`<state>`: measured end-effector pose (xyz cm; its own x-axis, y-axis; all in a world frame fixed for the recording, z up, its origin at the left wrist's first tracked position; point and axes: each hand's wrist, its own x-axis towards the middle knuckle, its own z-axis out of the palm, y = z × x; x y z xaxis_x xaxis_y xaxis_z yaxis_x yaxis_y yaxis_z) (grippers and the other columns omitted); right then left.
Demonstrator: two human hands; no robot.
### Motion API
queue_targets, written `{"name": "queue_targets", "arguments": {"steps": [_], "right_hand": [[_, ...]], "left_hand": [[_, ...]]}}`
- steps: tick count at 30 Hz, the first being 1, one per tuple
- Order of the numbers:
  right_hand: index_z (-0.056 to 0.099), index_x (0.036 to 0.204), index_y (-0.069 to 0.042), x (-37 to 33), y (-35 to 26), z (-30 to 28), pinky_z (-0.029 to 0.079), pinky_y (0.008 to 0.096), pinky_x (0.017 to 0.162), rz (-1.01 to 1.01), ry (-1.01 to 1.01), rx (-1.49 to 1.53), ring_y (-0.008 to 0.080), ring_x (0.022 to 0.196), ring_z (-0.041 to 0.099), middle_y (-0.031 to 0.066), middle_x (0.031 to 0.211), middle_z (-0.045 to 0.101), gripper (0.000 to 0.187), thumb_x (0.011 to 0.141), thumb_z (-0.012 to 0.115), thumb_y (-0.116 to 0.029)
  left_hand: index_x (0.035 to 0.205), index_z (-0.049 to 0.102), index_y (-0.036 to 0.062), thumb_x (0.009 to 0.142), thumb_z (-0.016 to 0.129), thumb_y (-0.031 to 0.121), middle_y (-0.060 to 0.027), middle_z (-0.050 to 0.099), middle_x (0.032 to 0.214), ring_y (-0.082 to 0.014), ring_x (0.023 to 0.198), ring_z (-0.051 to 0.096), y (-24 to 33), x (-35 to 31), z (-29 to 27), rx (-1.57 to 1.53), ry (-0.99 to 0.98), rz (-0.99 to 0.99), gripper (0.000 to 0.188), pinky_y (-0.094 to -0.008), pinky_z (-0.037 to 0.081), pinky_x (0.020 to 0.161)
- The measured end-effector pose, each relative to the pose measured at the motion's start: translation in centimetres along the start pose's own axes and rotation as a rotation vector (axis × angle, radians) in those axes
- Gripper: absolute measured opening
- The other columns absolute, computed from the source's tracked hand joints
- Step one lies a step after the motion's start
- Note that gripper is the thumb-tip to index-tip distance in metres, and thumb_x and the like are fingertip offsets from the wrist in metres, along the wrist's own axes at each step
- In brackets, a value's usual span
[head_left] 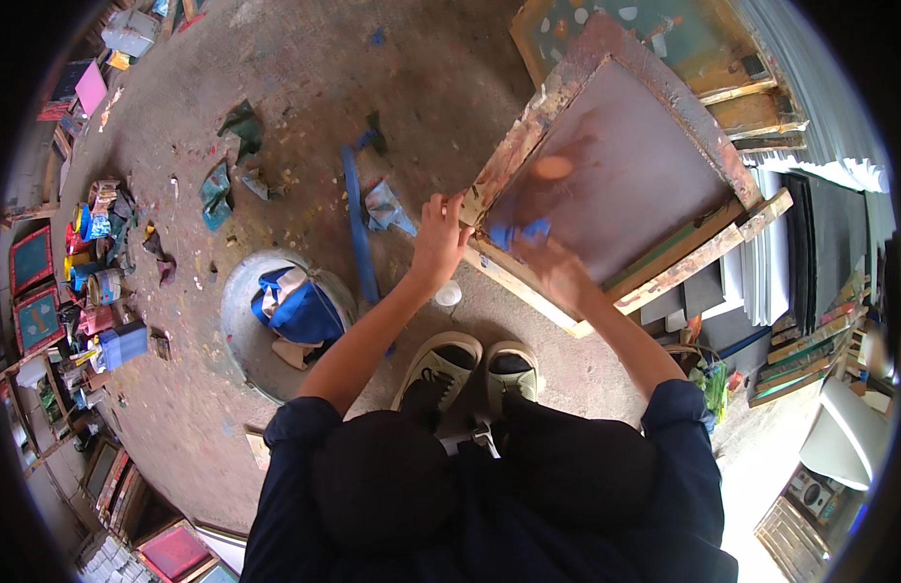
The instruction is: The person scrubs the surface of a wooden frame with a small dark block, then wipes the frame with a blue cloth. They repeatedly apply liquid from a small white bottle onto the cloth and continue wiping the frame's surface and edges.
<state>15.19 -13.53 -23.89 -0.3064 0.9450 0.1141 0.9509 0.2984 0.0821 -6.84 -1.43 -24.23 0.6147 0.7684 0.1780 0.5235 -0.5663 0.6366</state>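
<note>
The left hand [438, 247] clasps the left corner of the wooden screen-printing frame [535, 126]; inside this frame, the right hand [559, 275] holds a blurred blue scrap [536, 229] at the mesh [645, 160].

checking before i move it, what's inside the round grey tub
A bundle of blue and beige material lies inside the tub. Anything beneath the bundle is covered and cannot be seen.

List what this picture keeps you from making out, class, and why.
In the head view:
Right hand: finger positions, blurred.
Blue piece near it: shape, blurred.
Framed screen: underside, hidden by its upper face.
Round tub: part of its bottom, hidden by the blue bundle.
Pale stack, upper right: outer edge, cut off by picture's rim.
</note>
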Motion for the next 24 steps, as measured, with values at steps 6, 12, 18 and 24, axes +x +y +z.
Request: {"name": "queue_targets", "arguments": {"steps": [6,12,18,24], "right_hand": [[0.042,0.133,-0.011,2.8,-0.4,-1.7,0.029,0.0324,0.11,-0.006,-0.051,-0.182,0.014,0.129,0.037,-0.0009,0.139,0.041,0.057,0.077,0.053,-0.008],[0.041,0.134,-0.011,3.5,-0.2,-2.5,0.029,0.0328,0.11,-0.202,-0.23,-0.202,0.0109,0.129,0.036,-0.0022,0.14,0.04,0.061,0.075,0.056,-0.007],[0.043,0.132,-0.01,-0.3,-0.7,-0.3,0.032,0.0353,0.108,-0.083,-0.096,0.064,0.0151,0.126,0.042,0.0006,0.137,0.044,0.051,0.082,0.049,-0.007],[0.031,0.139,-0.011,-1.2,-0.1,-2.3,0.02,0.0391,0.113,0.293,-0.275,-0.302,0.0139,0.135,0.027,0.0012,0.144,0.033,0.055,0.085,0.042,-0.007]], "left_hand": [[0.123,0.039,-0.0001,0.072,0.069,0.005,-0.019,0.041,0.106,-0.0354,0.097,0.045,-0.4,0.1,-0.1,0.07,0.034,-0.013,0.059,-0.0416,0.045,0.079],[0.122,0.038,-0.0013,0.072,0.068,0.004,-0.0194,0.041,0.106,-0.0359,0.097,0.045,0.1,0.3,-0.1,0.065,0.037,-0.014,0.059,-0.0411,0.044,0.081],[0.122,0.039,0.0002,0.073,0.068,0.004,-0.0185,0.04,0.106,-0.0368,0.1,0.045,0.0,0.0,0.1,0.032,0.017,-0.035,0.056,-0.0428,0.043,0.081],[0.121,0.039,-0.0015,0.074,0.067,0.002,-0.0189,0.04,0.105,-0.0366,0.101,0.044,1.1,0.0,-0.3,0.027,-0.002,-0.05,0.054,-0.0425,0.043,0.082]]}}
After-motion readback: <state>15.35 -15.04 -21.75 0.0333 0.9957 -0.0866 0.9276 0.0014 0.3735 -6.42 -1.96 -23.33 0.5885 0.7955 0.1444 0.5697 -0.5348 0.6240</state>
